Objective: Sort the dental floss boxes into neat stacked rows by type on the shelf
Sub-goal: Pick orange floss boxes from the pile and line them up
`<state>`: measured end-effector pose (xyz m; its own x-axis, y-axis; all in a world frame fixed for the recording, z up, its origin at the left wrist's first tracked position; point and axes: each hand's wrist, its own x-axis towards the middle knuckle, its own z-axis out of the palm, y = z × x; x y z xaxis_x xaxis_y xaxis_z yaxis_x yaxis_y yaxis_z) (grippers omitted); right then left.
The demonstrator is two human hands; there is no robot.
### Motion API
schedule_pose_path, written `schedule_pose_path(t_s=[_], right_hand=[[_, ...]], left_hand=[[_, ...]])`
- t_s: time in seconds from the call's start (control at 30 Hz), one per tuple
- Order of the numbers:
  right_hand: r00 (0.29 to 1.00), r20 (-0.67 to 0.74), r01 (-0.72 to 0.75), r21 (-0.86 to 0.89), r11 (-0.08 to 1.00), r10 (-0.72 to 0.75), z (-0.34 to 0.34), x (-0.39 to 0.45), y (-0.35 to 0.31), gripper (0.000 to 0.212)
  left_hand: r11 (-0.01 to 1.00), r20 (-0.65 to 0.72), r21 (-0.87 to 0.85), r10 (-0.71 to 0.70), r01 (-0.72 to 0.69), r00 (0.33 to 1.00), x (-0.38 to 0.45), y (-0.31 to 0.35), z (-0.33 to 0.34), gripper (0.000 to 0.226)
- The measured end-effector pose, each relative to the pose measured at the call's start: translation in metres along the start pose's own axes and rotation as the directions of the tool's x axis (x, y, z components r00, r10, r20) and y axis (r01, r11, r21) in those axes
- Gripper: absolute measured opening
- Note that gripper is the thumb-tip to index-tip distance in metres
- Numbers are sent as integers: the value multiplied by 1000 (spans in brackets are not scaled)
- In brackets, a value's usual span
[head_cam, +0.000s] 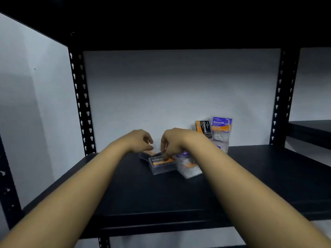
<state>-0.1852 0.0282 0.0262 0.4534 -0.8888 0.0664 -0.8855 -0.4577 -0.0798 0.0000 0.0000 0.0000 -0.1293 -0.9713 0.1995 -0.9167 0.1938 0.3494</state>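
On the black shelf lies a clear Charcoal floss box with an orange and black label. My right hand reaches down onto it, fingertips curled on its top edge. Behind it sits a second dark box, and my left hand hovers just above that one with loosely curled fingers, holding nothing. A purple Smooth box lies tilted beside the right wrist. At the back wall an upright Charcoal box and a Smooth box stand on other boxes, partly hidden by my right arm.
Black perforated uprights rise at the left and right of the bay, with a dark shelf overhead. A white wall closes the back. Another black shelf shows at far right.
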Motion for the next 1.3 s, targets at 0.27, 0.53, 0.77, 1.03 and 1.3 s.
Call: schedule_pose_path(t_s=[0.27, 0.53, 0.77, 1.03, 1.3], right_hand=[[994, 89, -62, 64, 996, 56, 19, 24, -4, 49], [1000, 4, -26, 57, 998, 26, 40, 18, -1, 62], [1000, 6, -22, 83, 996, 21, 47, 21, 2, 72], [996, -64, 71, 120, 990, -64, 46, 19, -2, 78], [986, -97, 148, 142, 979, -135, 54, 22, 2, 78]], left_hand=[[993, 94, -18, 117, -116, 989, 22, -44, 25, 55], [983, 169, -6, 182, -183, 969, 26, -48, 38, 61], [988, 194, 5, 151, -155, 969, 26, -53, 36, 69], [1000, 111, 9, 29, -30, 993, 15, -68, 16, 52], [998, 121, 65, -32, 24, 992, 6, -68, 4, 60]])
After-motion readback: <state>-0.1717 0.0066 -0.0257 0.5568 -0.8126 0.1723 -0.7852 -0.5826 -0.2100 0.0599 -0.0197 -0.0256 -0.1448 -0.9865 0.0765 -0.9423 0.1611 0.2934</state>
